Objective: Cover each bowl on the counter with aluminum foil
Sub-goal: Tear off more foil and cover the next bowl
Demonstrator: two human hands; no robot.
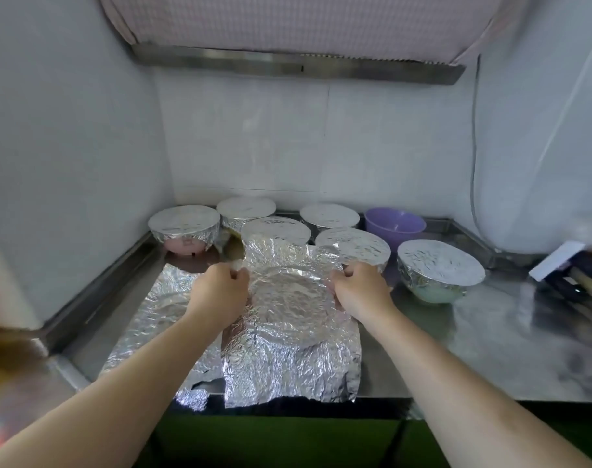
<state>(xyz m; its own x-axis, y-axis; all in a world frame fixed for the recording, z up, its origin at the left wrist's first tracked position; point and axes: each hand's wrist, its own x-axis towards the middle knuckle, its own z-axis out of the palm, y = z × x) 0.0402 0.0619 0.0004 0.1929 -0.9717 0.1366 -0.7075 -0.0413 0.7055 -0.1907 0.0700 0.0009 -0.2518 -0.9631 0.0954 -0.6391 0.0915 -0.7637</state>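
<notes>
A crinkled foil sheet (287,339) lies in the middle of the steel counter (490,349), with a round rim imprint in it. My left hand (220,292) pinches its far left corner and my right hand (362,292) pinches its far right edge. A second foil sheet (152,329) lies flat under it on the left. Several bowls at the back wear foil covers, among them a pink one (184,228) at the left and a pale green one (439,270) at the right. One purple bowl (394,226) stands uncovered at the back right.
Walls close in the counter on the left and at the back. A foil box and dark utensils (571,268) lie at the right edge. A grey cable (473,163) hangs down the right wall. A range hood (298,65) sits overhead.
</notes>
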